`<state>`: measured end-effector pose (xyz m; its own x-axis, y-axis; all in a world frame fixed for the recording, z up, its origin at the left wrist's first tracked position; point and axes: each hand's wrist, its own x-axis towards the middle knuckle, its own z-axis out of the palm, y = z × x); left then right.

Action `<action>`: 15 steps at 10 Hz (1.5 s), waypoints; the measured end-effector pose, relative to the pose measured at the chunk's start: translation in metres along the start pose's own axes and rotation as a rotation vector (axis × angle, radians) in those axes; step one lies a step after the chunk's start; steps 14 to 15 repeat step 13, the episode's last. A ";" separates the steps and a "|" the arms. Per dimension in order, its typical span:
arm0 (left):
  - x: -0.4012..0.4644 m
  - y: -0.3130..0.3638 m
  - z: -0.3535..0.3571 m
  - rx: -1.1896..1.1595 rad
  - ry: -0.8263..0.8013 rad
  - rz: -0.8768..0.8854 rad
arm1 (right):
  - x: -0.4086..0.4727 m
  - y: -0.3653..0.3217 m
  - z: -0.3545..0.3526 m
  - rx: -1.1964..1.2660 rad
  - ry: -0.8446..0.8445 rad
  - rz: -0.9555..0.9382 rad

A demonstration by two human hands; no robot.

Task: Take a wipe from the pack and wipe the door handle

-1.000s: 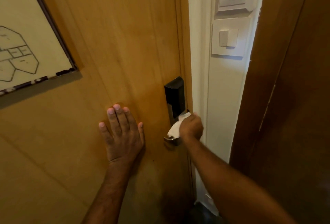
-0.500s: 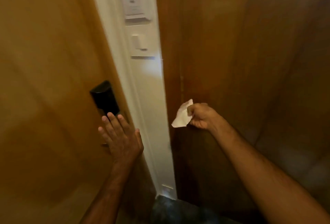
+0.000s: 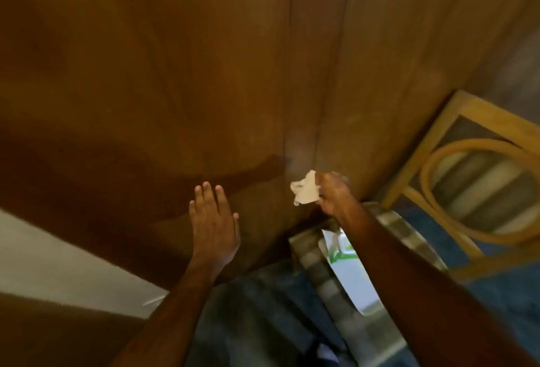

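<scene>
My right hand (image 3: 333,192) pinches a crumpled white wipe (image 3: 305,191) and holds it in the air in front of a dark wooden panel (image 3: 204,74). My left hand (image 3: 213,220) is held flat with its fingers spread, empty, near the same panel. Below my right forearm a white pack with green print (image 3: 344,267) lies on a striped cushioned seat (image 3: 315,273). The door handle is out of view. The image is blurred by motion.
A light wooden chair (image 3: 479,191) with a round back frame stands at the right on blue carpet (image 3: 263,323). A white wall strip (image 3: 58,273) runs along the lower left. Wood panels fill the upper view.
The view has swung right, away from the door and its handle. My right hand has come off the handle with the wipe still in it. My left hand has left the door.
</scene>
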<state>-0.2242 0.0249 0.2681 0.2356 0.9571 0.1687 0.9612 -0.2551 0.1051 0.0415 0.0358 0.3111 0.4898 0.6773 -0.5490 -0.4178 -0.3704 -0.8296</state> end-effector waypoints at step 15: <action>-0.050 0.196 0.275 0.071 -0.530 0.310 | 0.149 0.260 -0.252 -1.389 0.249 -0.084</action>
